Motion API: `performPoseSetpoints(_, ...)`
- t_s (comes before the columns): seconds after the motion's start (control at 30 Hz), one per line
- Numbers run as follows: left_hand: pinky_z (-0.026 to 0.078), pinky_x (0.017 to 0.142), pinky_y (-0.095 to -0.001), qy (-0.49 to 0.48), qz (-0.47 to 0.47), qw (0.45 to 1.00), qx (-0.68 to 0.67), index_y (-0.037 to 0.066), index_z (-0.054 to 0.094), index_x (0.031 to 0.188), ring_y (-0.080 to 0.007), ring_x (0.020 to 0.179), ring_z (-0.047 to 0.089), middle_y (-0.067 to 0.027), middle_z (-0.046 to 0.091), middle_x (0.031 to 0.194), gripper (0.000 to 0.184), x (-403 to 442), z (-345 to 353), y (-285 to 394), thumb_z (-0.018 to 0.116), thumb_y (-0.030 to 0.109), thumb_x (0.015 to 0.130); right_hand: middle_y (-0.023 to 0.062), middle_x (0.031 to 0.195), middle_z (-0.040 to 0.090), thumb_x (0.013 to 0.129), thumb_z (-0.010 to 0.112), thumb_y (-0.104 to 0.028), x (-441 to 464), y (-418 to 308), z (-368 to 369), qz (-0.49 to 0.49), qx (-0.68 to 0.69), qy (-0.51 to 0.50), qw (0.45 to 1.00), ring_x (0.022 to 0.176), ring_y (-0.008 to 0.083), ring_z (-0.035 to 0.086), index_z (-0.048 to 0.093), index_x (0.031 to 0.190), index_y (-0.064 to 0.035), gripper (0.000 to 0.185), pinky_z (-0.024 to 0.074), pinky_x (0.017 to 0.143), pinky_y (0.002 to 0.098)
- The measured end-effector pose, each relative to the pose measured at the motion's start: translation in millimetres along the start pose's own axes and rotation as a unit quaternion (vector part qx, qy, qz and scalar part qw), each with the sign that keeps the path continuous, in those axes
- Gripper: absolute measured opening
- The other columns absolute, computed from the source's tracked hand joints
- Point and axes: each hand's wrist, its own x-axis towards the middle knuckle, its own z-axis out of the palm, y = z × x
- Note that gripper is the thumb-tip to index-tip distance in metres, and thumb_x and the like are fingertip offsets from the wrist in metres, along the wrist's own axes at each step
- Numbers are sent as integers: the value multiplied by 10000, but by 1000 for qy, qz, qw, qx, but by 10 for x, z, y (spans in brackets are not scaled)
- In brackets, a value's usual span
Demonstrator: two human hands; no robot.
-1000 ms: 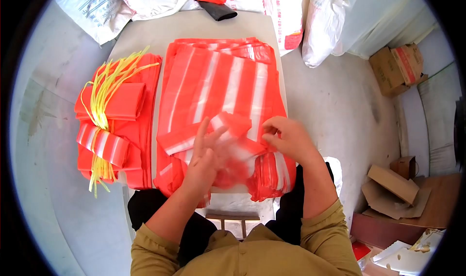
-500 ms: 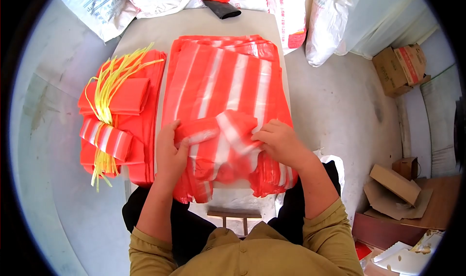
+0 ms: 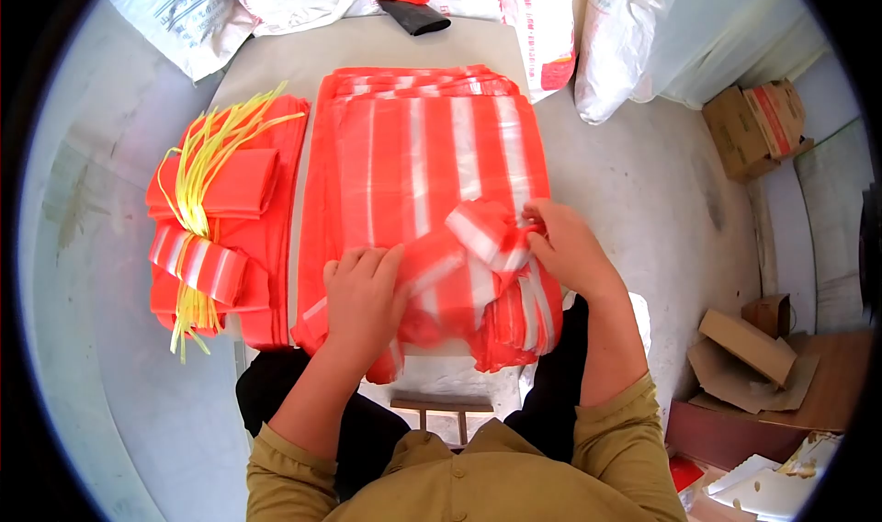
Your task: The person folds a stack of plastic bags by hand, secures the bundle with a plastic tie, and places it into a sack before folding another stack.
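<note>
A tall stack of red-and-white striped plastic bags (image 3: 441,154) lies in front of me. At its near end, the top bag's edge is bunched into a loose fold (image 3: 478,232). My right hand (image 3: 571,246) pinches the right end of this fold between thumb and fingers. My left hand (image 3: 363,297) lies back up on the bag at the fold's left side, its fingers stretched forward and pressing down; the thumb is partly hidden. The bags' gathered handle ends (image 3: 514,329) hang over the near edge.
Left of the stack is a pile of folded red bags (image 3: 230,177) with yellow ties (image 3: 195,191) and a small striped roll (image 3: 197,263). Both rest on a beige table (image 3: 303,49). White sacks (image 3: 616,44) stand behind; cardboard boxes (image 3: 758,131) sit to the right.
Both hands have moved right with the fold, the right one also a little upward. The left hand has turned from gripping the side to lying over the bag. The top bag has shifted right.
</note>
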Motion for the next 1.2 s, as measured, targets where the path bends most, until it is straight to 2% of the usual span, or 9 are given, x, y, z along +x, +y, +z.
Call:
performPoseSetpoints(0.07,426,954,-462,14,10,1000,14,52,681,1258,-300,1145,610,-91,696,1169,506,20,32,17,802,233,801,210,1233,686,930,603,-120,37,-40,57,-6,18,4,1000,1172,376,620,592,1326,6,416,487,1024,441)
performPoseSetpoints(0.17,420,974,-464,20,17,1000,10,51,669,1277,-302,1161,603,-93,688,1182,543,65,103,40,809,267,800,198,1258,685,901,691,-218,82,-202,17,19,13,4,1000,1230,381,592,534,1437,-9,597,456,1070,457)
performPoseSetpoints(0.27,418,993,-467,0,25,1000,-11,48,645,1313,-307,1175,598,-105,668,1224,600,126,89,111,821,289,791,195,1301,671,860,748,-286,126,-245,118,-35,-65,-10,997,1256,383,577,497,1493,-22,730,437,1094,473)
performPoseSetpoints(0.4,420,1011,-465,-5,38,999,-26,44,610,1355,-311,1189,593,-124,642,1273,657,156,120,122,828,281,783,208,1396,610,861,750,-256,154,-378,248,-42,8,-18,999,1300,377,552,446,1540,-44,774,424,1118,459)
performPoseSetpoints(0.57,422,1013,-461,2,42,999,-26,40,607,1358,-313,1191,594,-124,646,1265,642,180,189,66,821,246,789,210,1467,555,873,740,-224,224,-432,336,-53,53,-34,997,1372,364,510,409,1571,-82,785,406,1149,443)
performPoseSetpoints(0.77,422,1026,-469,-2,54,997,-54,43,599,1359,-318,1201,594,-132,650,1281,614,209,208,15,804,206,804,211,1451,580,882,727,-183,290,-454,453,-53,146,-37,987,1351,346,551,403,1584,-128,776,445,1116,419)
performPoseSetpoints(0.97,425,1032,-474,-12,58,996,-69,46,601,1342,-324,1221,590,-139,652,1299,602,242,224,-2,812,199,799,223,1425,605,873,729,-103,290,-542,381,25,137,-75,987,1294,315,607,419,1575,-121,768,468,1087,385)
performPoseSetpoints(1.2,433,1033,-471,-3,53,996,-72,44,600,1342,-323,1222,591,-134,655,1302,620,232,248,2,824,189,783,152,1422,600,923,689,-78,293,-502,353,15,288,-24,957,1291,251,587,422,1571,-106,701,446,1102,363)
